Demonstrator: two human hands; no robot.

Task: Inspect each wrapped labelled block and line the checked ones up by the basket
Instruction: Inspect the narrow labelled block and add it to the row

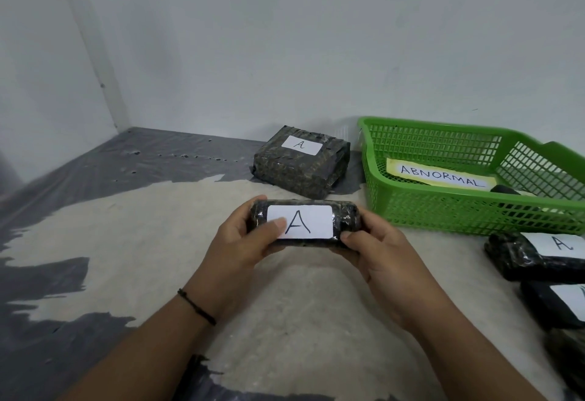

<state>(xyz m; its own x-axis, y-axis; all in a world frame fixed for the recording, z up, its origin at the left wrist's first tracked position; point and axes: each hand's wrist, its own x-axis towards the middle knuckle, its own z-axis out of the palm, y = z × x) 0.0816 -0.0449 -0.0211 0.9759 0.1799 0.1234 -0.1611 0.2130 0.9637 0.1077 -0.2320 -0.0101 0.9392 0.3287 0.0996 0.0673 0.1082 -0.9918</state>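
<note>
Both hands hold a wrapped block (304, 223) off the floor, near centre, its "A" label up; the left hand (250, 242) grips the left end, thumb on the label; the right hand (373, 252) grips the right end; a second block (300, 163) lies farther off, just left of the green basket (443, 210); two more blocks (535, 255) lie at near right.

- We're looking at a grey plastic sheet (95, 179) covering the floor's far and left edges, crinkled, with small dark specks near the far left corner.
- We see a pale sandy patch (158, 242) spreading over the floor's middle, its edges ragged against the sheet.
- We've got a white wall (285, 36) rising along the far edge, meeting a side wall (38, 52) at the left corner.
</note>
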